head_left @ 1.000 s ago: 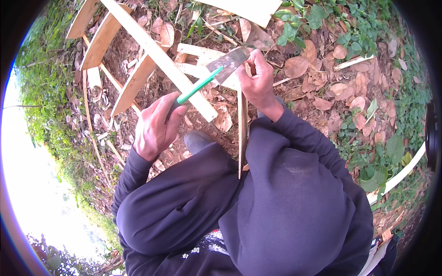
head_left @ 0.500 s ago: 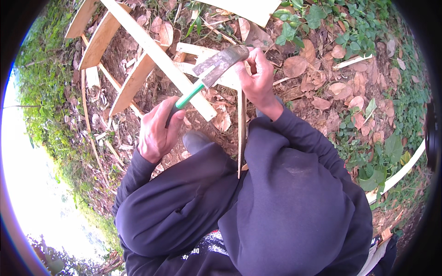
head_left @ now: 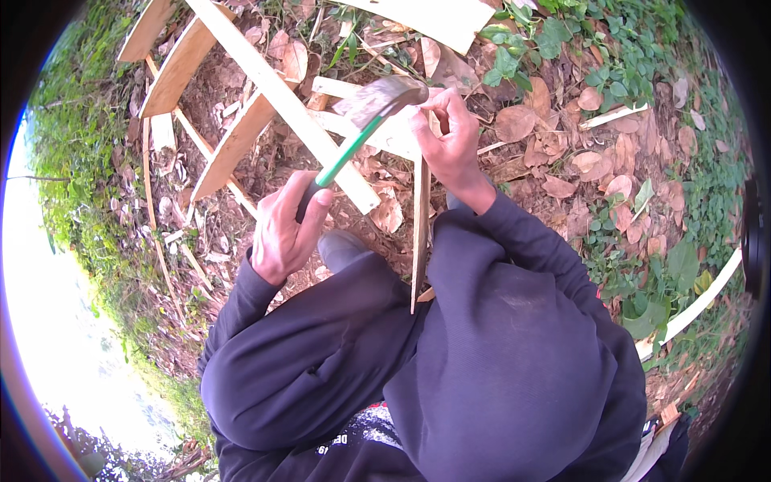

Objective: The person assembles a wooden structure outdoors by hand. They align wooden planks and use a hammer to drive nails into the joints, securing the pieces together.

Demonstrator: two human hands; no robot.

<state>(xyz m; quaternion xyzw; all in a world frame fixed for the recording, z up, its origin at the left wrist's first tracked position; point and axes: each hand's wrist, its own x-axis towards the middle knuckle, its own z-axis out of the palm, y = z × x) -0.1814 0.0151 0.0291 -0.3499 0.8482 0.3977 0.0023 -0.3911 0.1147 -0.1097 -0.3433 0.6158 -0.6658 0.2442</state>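
Observation:
My left hand (head_left: 287, 221) is closed round the dark grip of a claw hammer (head_left: 351, 148) with a green shaft. The hammer's metal head, slightly blurred, is tilted up beside the fingertips of my right hand (head_left: 451, 136). Those fingers are pinched together over the end of a pale wooden board (head_left: 401, 136); whatever they hold is too small or hidden to make out. Below my right hand, a narrow wooden piece (head_left: 420, 233) runs down between my knees. A long pale batten (head_left: 269, 88) slants past the hammer shaft, its near end close to my left hand.
At the upper left, several short boards (head_left: 233, 149) are joined to thin strips. A wide pale board (head_left: 450, 20) lies at the top edge. Brown dry leaves (head_left: 594, 161) and green plants (head_left: 554, 36) cover the ground. A curved pale strip (head_left: 699, 309) lies at the right.
My left hand has shifted slightly right, and the hammer shaft stands a little steeper. The hammer's head has turned and blurred. My right hand stays nearly in place, still pinched.

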